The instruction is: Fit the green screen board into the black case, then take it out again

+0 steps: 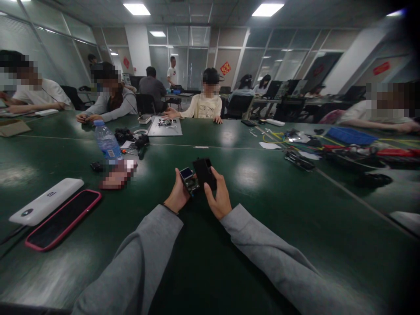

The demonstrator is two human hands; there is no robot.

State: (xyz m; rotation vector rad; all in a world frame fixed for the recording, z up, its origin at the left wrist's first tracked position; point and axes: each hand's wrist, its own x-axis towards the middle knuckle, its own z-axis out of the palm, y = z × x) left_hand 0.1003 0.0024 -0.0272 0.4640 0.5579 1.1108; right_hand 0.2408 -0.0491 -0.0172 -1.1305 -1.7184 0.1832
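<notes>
A: Step?
B: Looks like handling two parts. Left hand [178,193] grips a small-screened circuit board [193,186], right hand [219,197] grips a black case [202,170], just beside it, above the counter [252,205].
A: Next move?
B: Probably calls for steady grips; can't tell if parts touch.

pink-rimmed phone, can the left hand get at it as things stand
Probably not without freeing up first: the left hand is holding the board. Otherwise the way looks free, as nothing seems to stand between that hand and the phone.
</notes>
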